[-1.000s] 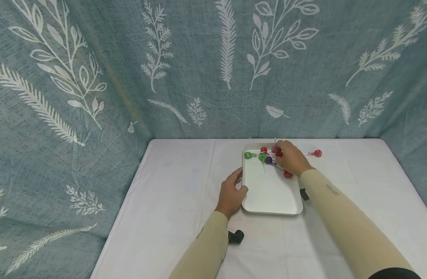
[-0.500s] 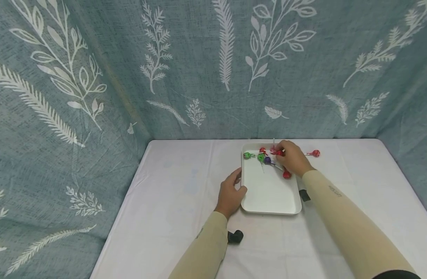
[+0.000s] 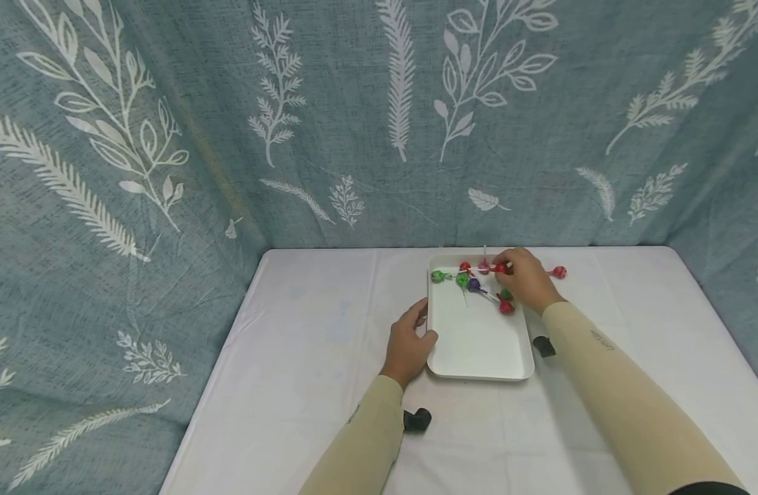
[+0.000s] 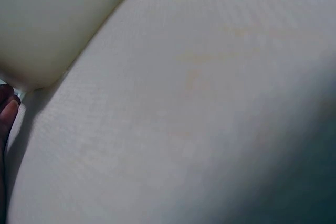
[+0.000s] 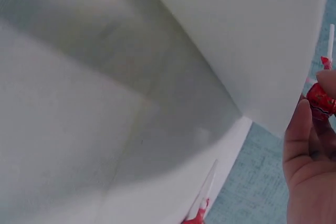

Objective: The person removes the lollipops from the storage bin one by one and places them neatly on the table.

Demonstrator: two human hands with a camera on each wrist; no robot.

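My right hand [image 3: 527,278] pinches a red-wrapped lollipop [image 3: 500,268] over the far right part of a white tray [image 3: 478,347]. In the right wrist view, thumb and fingers close round that lollipop's red head [image 5: 320,98]. Beside it in the tray stands a pinkish-red lollipop [image 3: 484,266], stick pointing up. A purple lollipop [image 3: 474,284], a green lollipop [image 3: 462,280], another green one [image 3: 437,276] and a red one [image 3: 465,267] lie to the left. Nearer me, a red lollipop [image 3: 506,308] touches a partly hidden green one [image 3: 506,294]. My left hand [image 3: 410,347] grips the tray's left edge, thumb on the rim.
Outside the tray, on the right, lies another red lollipop [image 3: 559,272] on the white-covered table [image 3: 305,385]. Behind the table hangs a blue-green curtain [image 3: 354,103] with white leaf prints. Black wrist mounts [image 3: 418,420] stick out from both sleeves.
My right hand has shifted slightly right with the red lollipop, uncovering the pinkish-red lollipop and the green one by the near red one. My left hand stays at the tray.
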